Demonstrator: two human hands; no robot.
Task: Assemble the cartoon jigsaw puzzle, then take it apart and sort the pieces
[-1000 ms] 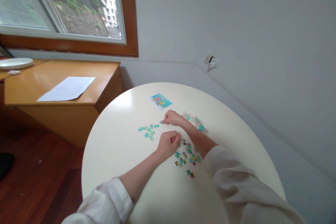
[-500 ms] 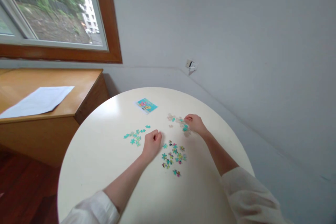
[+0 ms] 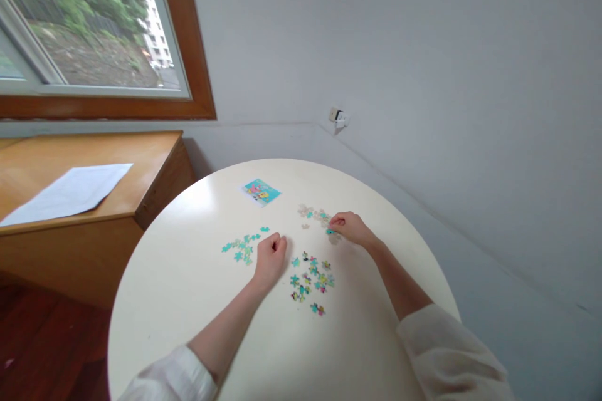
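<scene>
My left hand (image 3: pixel 271 257) is curled into a fist on the table, and what it holds, if anything, is hidden. To its left lies a loose group of teal and green puzzle pieces (image 3: pixel 239 255). On its right is a multicoloured group of puzzle pieces (image 3: pixel 313 270), with a pair of pieces (image 3: pixel 317 309) lying nearer me. My right hand (image 3: pixel 350 227) reaches into the far right group, its thumb and fingers pinched at a teal puzzle piece (image 3: pixel 330 232). Beside those fingertips are several pale, face-down pieces (image 3: pixel 322 215).
A small picture card (image 3: pixel 261 192) lies toward the far side of the round white table (image 3: pixel 179 301). A wooden desk (image 3: pixel 155 156) with white paper (image 3: pixel 75 191) on it stands at the left, below a window. The wall with a socket (image 3: pixel 337 116) borders the table.
My right hand has dropped slightly toward me, and its fingertips are now down at the teal piece. My left fist stays almost in place. The view has tilted up a little.
</scene>
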